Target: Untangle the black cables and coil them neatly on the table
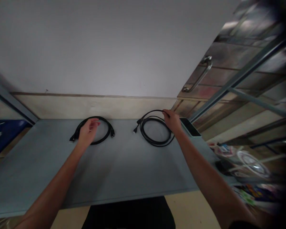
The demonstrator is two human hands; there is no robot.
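Note:
Two black coiled cables lie on the grey tabletop [119, 165]. My left hand [89, 127] hovers over the left cable coil [105, 139], its fingers loosely bent and apart, with nothing seen in them. Plug ends of that coil stick out at both its sides. On the right, my right hand [172, 120] pinches the upper strand of the other cable coil [154, 143] at its back right edge, lifting that strand a little away from the loops. The connectors of this coil lie at its left side. Part of the coil is hidden behind my right hand.
A flat dark rectangular device with a pale rim [190, 128] lies at the table's back right. A pale wall [109, 47] rises behind the table. Metal frame bars [240, 76] and a door handle [200, 76] are to the right, above blurred clutter [248, 163].

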